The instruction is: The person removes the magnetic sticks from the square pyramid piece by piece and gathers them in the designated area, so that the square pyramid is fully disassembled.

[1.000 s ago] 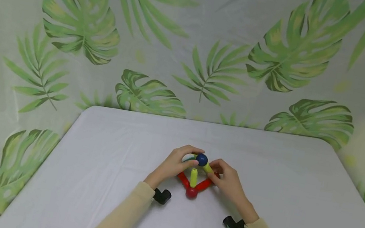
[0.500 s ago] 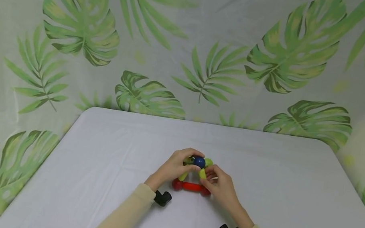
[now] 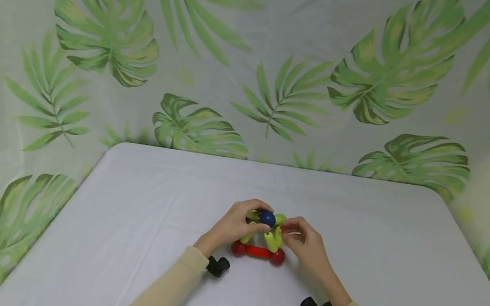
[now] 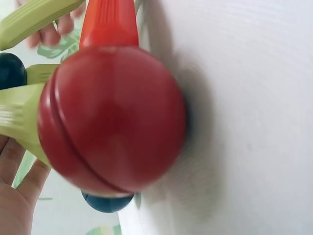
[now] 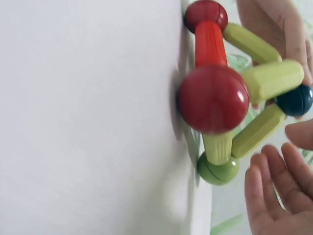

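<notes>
The left hand point(image 3: 239, 224) comes in from between 8 and 9 o'clock and pinches the blue ball point(image 3: 267, 218) between thumb and fingers. The right hand point(image 3: 307, 245) is at about 4 o'clock from that ball, fingers loosely extended and thumb apart, gripping nothing, just beside the built frame.

Outward from the blue ball, as the head view shows it, the green ball point(image 3: 280, 218) is near 3 o'clock, joined to it by a yellow-green rod point(image 5: 259, 129). The left red ball point(image 3: 238, 248) sits at 7 o'clock and the right red ball point(image 3: 277, 256) at 5, both on the counter point(image 3: 158, 198), linked by the red rod point(image 3: 258, 252). A tilted rod point(image 3: 271, 242) rises from the right red ball towards 11 o'clock, its upper end bare. Another, the side rod point(image 5: 217, 147), runs from that ball to the green one. In the left wrist view, a second blue ball point(image 4: 107, 203) shows beyond the left red ball.

Farther out, beige sleeves point(image 3: 169, 287) reach towards 7 and 5 o'clock; the leaf-patterned backdrop point(image 3: 305, 32) fills 12.
</notes>
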`<move>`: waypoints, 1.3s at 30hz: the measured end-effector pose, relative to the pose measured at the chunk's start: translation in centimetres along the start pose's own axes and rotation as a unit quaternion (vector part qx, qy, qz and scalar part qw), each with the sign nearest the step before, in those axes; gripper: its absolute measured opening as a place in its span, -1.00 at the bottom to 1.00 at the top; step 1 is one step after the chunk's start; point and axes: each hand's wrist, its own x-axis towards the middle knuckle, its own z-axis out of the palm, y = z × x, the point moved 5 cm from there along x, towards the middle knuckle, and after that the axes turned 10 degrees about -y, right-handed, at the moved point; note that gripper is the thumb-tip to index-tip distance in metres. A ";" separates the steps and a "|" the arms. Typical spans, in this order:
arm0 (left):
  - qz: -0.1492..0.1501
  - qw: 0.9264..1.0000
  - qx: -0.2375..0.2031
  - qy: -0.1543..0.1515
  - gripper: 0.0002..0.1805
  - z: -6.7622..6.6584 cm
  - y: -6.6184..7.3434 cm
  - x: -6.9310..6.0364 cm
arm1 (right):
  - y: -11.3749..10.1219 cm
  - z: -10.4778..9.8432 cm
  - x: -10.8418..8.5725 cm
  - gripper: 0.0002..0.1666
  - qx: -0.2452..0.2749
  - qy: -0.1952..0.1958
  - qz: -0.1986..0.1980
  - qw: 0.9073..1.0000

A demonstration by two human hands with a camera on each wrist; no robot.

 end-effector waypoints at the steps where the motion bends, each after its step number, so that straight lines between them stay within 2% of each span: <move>1: 0.001 1.000 0.000 0.001 -0.59 0.0 0.1 0.0 | 0.1 -0.3 0.3 -0.71 -0.009 0.009 -0.002 1.000; 7: 0.009 1.000 -0.006 -0.022 -0.59 0.4 0.5 0.2 | 0.5 -0.4 1.9 -0.69 -0.078 0.001 -0.012 0.997; 12: -0.004 1.000 -0.006 -0.020 -0.58 0.2 0.3 0.3 | 0.8 -0.3 2.3 -0.70 -0.093 0.001 -0.014 0.996; 15: -0.011 1.000 -0.012 0.003 -0.57 -0.3 0.2 0.4 | 1.0 -0.3 2.4 -0.70 -0.082 -0.002 -0.014 0.997; 19: -0.020 0.997 -0.044 0.059 -0.60 -1.5 -0.4 0.5 | 1.5 -0.6 2.5 -0.68 -0.041 -0.002 0.008 0.999; 23: -0.050 0.992 -0.066 0.099 -0.60 -2.9 -1.8 0.8 | 2.3 -0.7 2.7 -0.67 -0.026 -0.009 0.046 0.999; 26: -0.092 0.988 -0.069 0.105 -0.60 -3.7 -3.4 1.2 | 2.8 -0.8 2.9 -0.68 -0.025 -0.023 0.055 0.998; 30: -0.140 0.984 -0.063 0.092 -0.61 -4.4 -5.5 2.2 | 3.1 -1.1 3.4 -0.68 -0.017 -0.039 0.048 0.998; 35: -0.182 0.980 -0.053 0.062 -0.61 -4.7 -7.3 3.7 | 3.5 -1.4 3.9 -0.67 0.002 -0.058 0.060 0.997; 39: -0.195 0.979 -0.038 0.043 -0.62 -4.9 -8.4 5.3 | 1.6 -1.5 3.5 -0.65 0.020 -0.070 0.065 0.995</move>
